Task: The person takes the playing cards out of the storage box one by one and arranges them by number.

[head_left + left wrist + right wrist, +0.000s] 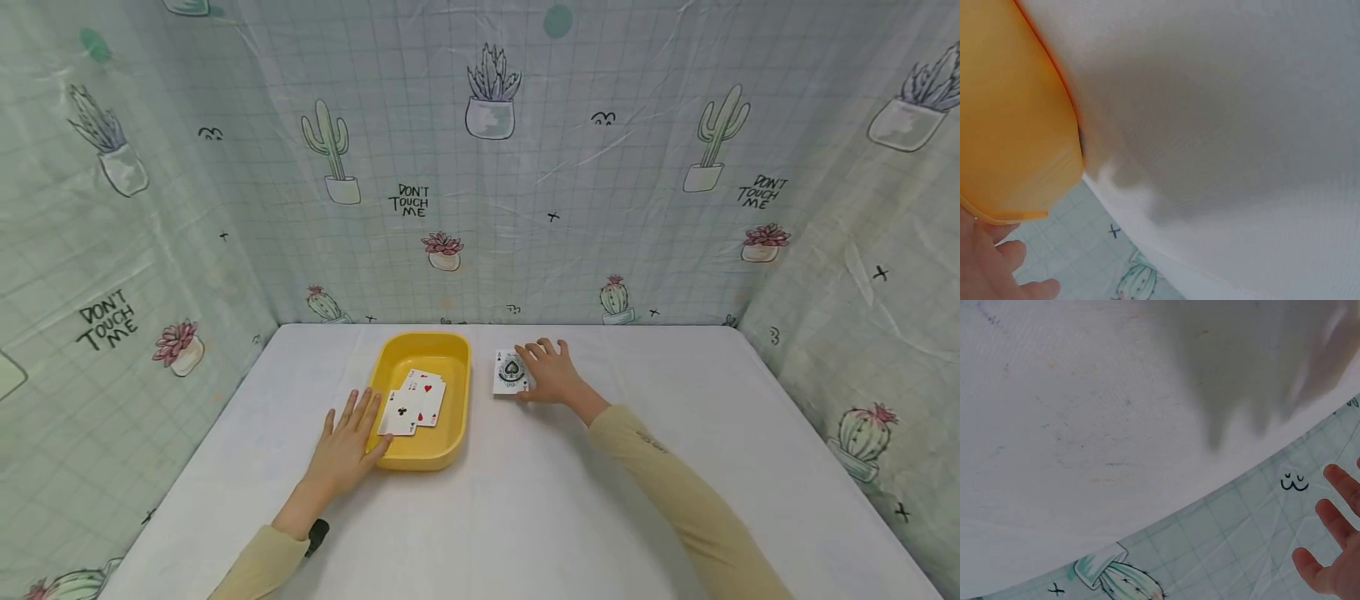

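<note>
A yellow tray [456, 450] stands left of centre on the table, with several face-up playing cards [402, 412] inside, an ace of clubs and hearts among them. My left hand [341, 450] rests on the tray's left rim, fingers spread and straight, thumb at the near-left rim; its fingertips also show by the rim in the left wrist view. Right of the tray lies a deck of playing cards [510, 372], ace of spades on top. My right hand [553, 375] holds its right part between thumb and index finger, other fingers raised. The right wrist view leaves the deck out.
A white-covered table [600, 500] carries everything. Behind it and at both sides hangs a cactus-print curtain [525, 208]. A strip of table separates the tray from the deck.
</note>
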`<state>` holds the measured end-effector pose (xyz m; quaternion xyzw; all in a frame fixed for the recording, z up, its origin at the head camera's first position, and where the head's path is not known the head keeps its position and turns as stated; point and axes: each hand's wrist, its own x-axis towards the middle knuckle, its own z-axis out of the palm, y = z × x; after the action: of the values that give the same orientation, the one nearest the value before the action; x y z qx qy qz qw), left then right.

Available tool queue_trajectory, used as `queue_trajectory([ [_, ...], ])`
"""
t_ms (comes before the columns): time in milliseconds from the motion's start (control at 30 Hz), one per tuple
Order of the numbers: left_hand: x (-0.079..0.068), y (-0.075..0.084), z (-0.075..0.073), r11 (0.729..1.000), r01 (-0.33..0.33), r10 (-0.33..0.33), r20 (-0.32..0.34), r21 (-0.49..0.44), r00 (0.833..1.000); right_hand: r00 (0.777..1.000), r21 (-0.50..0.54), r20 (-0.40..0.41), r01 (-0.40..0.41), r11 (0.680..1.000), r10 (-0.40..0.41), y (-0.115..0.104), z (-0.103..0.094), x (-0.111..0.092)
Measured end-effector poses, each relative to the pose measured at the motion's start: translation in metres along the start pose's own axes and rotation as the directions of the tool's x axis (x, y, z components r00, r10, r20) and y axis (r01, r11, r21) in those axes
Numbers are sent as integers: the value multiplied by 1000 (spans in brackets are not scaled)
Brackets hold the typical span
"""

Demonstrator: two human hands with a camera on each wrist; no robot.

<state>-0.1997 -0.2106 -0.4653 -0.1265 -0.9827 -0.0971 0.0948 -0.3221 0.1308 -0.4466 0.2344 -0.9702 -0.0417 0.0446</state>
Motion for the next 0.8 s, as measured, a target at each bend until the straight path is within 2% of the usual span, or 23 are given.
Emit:
queue_trajectory([
  [200,1,0,0,1000,-6,6,-13,-10,1000,999,35,34,-19,999,17,2,7,4],
  [367,1,0,1,1000,4,-4,1,1,1000,999,51,53,-4,999,2,1,11,9],
  [533,2,0,2,1000,14,-14,24,4,1000,998,32,57,1,999,-3,1,15,13],
  [800,1,0,1,1000,12,-12,21,0,1000,997,18,82,6,1000,-8,2,20,18],
])
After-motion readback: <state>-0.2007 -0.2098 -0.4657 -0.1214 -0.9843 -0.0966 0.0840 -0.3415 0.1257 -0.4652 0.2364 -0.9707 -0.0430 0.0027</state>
